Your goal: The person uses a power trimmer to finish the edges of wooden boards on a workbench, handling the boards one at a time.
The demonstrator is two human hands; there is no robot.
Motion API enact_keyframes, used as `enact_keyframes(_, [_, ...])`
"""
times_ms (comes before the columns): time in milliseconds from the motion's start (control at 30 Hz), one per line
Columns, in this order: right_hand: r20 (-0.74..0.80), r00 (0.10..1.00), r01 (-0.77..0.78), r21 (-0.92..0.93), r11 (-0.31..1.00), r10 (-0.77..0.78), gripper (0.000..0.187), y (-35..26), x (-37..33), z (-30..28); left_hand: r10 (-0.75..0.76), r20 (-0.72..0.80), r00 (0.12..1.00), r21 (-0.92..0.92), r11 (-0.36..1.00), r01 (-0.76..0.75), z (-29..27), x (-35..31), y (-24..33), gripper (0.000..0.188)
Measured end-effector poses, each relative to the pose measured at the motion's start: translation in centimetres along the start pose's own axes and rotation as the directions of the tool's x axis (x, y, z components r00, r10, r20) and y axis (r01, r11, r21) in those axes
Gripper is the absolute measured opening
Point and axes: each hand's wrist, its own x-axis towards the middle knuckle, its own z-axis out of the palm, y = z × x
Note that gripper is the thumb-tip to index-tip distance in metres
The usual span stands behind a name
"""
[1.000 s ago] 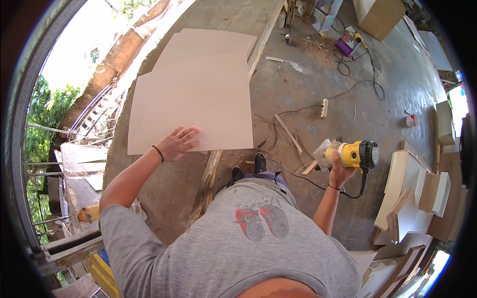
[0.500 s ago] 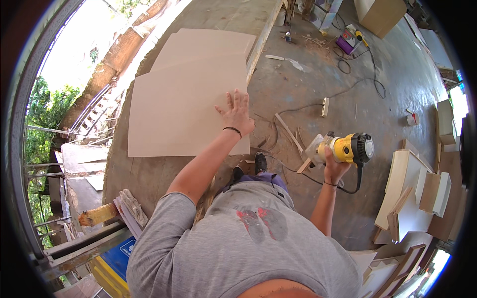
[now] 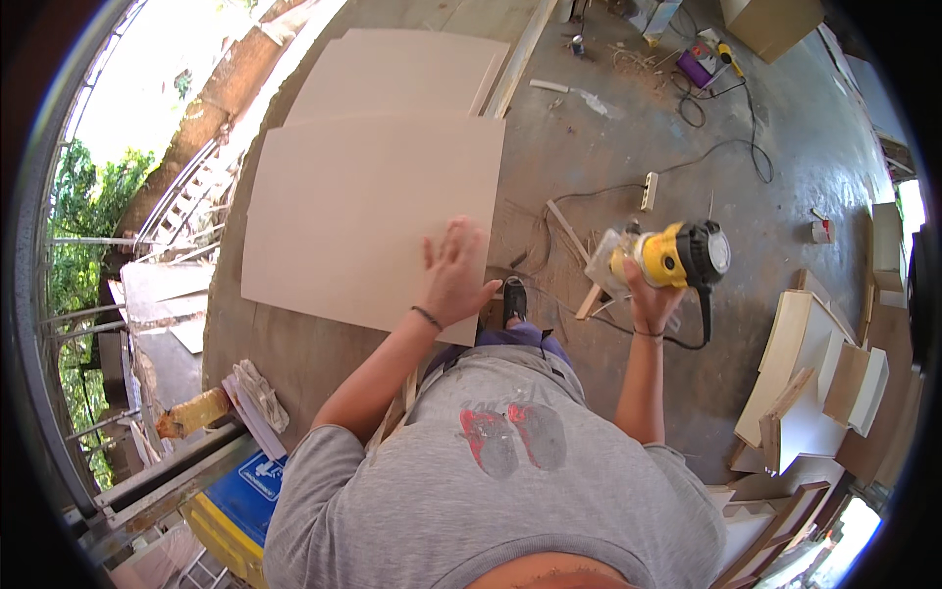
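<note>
Fingers spread, the left hand point(image 3: 450, 283) is over the pale board point(image 3: 358, 216) — probably to steady it; right of the board, the right hand point(image 3: 652, 301) grips the yellow router point(image 3: 687, 250), clear of it.

The front panel point(image 3: 358, 201) lies under the left hand point(image 3: 452, 283), rear panel point(image 3: 402, 77) beyond, power strip point(image 3: 649, 191) ahead of the right hand point(image 3: 650, 299).

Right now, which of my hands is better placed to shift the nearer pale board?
Your left hand, most likely: it is on or just over the nearer pale board, by its right-hand edge, and holds nothing. Your right hand is off to the board's right, gripping the yellow-and-black power tool.
</note>
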Motion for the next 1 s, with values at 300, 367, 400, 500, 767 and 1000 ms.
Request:
enact_keyframes(300, [0.555, 0.832, 0.099, -0.152, 0.983, 0.003, 0.049, -1.3, 1.5, 9.1, -0.789, -0.525, 0.318, -0.398, 0.558, 0.728, -0.3, -13.0, -16.6, 0.105])
enact_keyframes(367, [0.61, 0.792, 0.116, -0.159, 0.98, 0.006, 0.049, -1.6, 1.2, 9.8, -0.791, -0.502, 0.351, -0.454, 0.586, 0.672, 0.2, -11.9, -17.6, 0.104])
enact_keyframes(400, [0.617, 0.786, 0.166, -0.145, 0.975, -0.042, 0.05, -1.4, 1.1, 10.1, -0.792, -0.51, 0.335, -0.478, 0.585, 0.655, 0.4, -10.8, -17.3, 0.103])
enact_keyframes(500, [0.581, 0.811, 0.158, -0.108, 0.982, -0.066, 0.05, -1.3, 0.6, 10.7, -0.827, -0.47, 0.306, -0.48, 0.531, 0.698, -0.2, -7.8, -16.9, 0.102])
enact_keyframes(767, [0.564, 0.825, 0.068, -0.138, 0.988, 0.022, 0.045, -3.2, -3.0, 12.0, -0.81, -0.403, 0.425, -0.289, 0.554, 0.781, -3.7, -3.1, -19.4, 0.104])
enact_keyframes(1000, [0.563, 0.816, 0.309, -0.234, 0.922, -0.131, 0.039, -2.8, -5.5, 14.6, -0.35, -0.342, 0.872, 0.186, 0.885, 0.428, -3.4, -0.4, -15.8, 0.084])
